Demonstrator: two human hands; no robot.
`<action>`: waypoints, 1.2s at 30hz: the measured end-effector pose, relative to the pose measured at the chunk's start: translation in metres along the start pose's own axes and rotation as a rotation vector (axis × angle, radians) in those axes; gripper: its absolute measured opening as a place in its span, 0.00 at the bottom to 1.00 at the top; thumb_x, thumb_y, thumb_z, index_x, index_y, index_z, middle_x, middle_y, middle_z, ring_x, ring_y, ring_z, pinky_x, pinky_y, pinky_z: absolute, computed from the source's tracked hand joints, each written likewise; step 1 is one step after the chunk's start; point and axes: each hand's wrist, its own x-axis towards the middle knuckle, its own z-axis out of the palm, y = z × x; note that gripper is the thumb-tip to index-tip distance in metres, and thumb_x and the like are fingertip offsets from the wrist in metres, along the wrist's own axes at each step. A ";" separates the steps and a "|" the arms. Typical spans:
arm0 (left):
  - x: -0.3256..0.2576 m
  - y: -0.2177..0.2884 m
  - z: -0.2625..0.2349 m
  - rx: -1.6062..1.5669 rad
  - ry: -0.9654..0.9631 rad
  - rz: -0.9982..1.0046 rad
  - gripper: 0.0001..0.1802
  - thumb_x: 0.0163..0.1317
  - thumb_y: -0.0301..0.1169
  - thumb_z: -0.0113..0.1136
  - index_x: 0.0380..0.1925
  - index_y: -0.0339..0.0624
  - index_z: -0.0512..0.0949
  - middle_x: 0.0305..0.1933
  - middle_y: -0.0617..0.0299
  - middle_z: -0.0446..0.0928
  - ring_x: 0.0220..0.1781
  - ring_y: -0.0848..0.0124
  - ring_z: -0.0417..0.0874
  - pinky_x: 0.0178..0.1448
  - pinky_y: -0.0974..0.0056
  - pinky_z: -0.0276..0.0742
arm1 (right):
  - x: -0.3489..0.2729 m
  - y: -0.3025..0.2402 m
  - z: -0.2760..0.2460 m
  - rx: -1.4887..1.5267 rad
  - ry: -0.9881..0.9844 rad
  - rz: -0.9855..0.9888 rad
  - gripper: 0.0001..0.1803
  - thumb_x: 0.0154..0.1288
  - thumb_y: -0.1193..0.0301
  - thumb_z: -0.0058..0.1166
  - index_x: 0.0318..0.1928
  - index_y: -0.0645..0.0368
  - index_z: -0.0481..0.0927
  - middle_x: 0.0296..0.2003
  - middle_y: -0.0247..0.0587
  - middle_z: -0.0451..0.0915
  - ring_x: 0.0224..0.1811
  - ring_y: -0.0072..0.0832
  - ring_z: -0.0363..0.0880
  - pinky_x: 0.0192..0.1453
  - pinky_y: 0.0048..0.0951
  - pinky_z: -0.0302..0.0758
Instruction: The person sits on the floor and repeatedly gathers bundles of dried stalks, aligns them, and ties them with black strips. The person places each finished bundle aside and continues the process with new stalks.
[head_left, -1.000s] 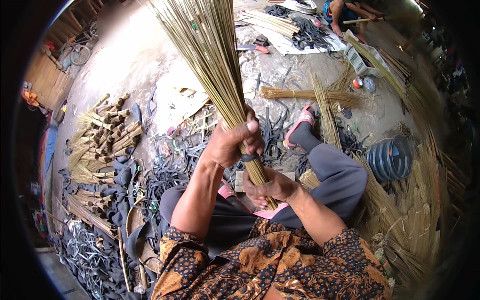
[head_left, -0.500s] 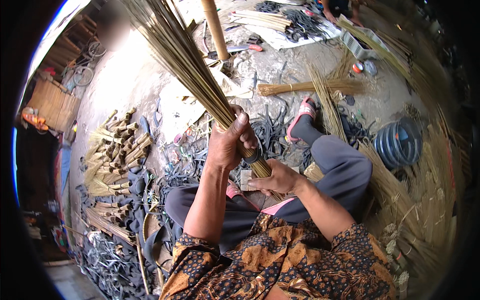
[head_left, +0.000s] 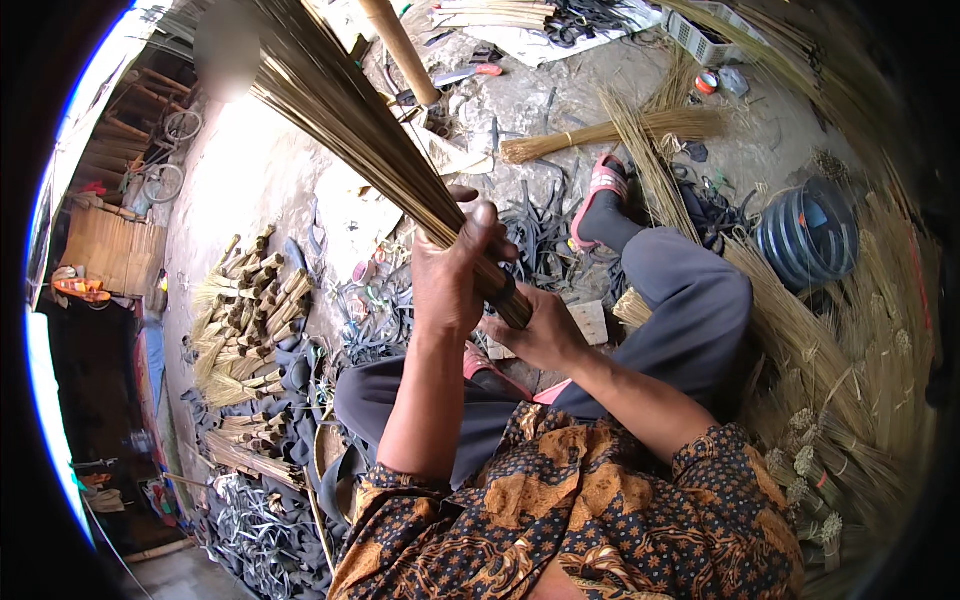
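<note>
A long bundle of thin brown sticks (head_left: 375, 165) slants from the upper left down to my lap. My left hand (head_left: 452, 275) is wrapped round its lower part, thumb on top. Just below that hand, a dark band (head_left: 503, 292) circles the bundle. My right hand (head_left: 540, 335) is closed about the butt end, its fingers partly hidden behind the sticks. Beneath my right hand lies a pale flat block (head_left: 588, 322), between my bent legs. The upper tips of the bundle run out of view.
Dark rubber strips (head_left: 540, 240) litter the floor ahead. Short tied bundles (head_left: 250, 300) are heaped at left. A tied stick bundle (head_left: 610, 132), a knife (head_left: 470, 73) and a bamboo pole (head_left: 400, 50) are farther off. A blue-grey ribbed container (head_left: 808, 235) and loose sticks (head_left: 800, 350) are at right.
The bundle's butt end has come up from the block, and the bundle looks more foreshortened, tilted toward me. Both hands stay on it. The whole view has shifted slightly.
</note>
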 end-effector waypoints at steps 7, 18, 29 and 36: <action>-0.015 -0.006 -0.020 -0.283 -0.451 -0.205 0.16 0.71 0.43 0.69 0.45 0.47 0.76 0.21 0.71 0.65 0.21 0.76 0.67 0.28 0.68 0.67 | -0.010 0.016 -0.030 0.894 -0.854 0.305 0.11 0.69 0.66 0.68 0.36 0.60 0.80 0.21 0.29 0.77 0.20 0.16 0.75 0.24 0.22 0.73; -0.006 -0.002 -0.038 0.068 0.087 0.127 0.13 0.71 0.35 0.70 0.31 0.42 0.78 0.22 0.66 0.73 0.24 0.74 0.75 0.32 0.64 0.76 | -0.011 0.166 -0.060 0.010 -0.129 0.358 0.44 0.71 0.38 0.59 0.68 0.66 0.73 0.48 0.46 0.85 0.43 0.32 0.86 0.48 0.34 0.82; -0.025 -0.217 -0.093 0.424 0.283 -0.043 0.21 0.76 0.45 0.64 0.29 0.42 0.75 0.26 0.67 0.74 0.28 0.78 0.74 0.33 0.67 0.72 | -0.024 0.204 -0.055 0.305 0.064 0.539 0.22 0.80 0.57 0.55 0.55 0.66 0.77 0.41 0.40 0.84 0.33 0.23 0.84 0.41 0.28 0.82; -0.028 -0.200 -0.090 0.286 0.246 0.089 0.19 0.76 0.38 0.64 0.26 0.42 0.74 0.23 0.70 0.74 0.22 0.80 0.70 0.27 0.69 0.66 | -0.029 0.223 -0.054 0.133 0.004 0.578 0.21 0.79 0.57 0.56 0.52 0.65 0.78 0.37 0.37 0.84 0.32 0.22 0.83 0.38 0.29 0.82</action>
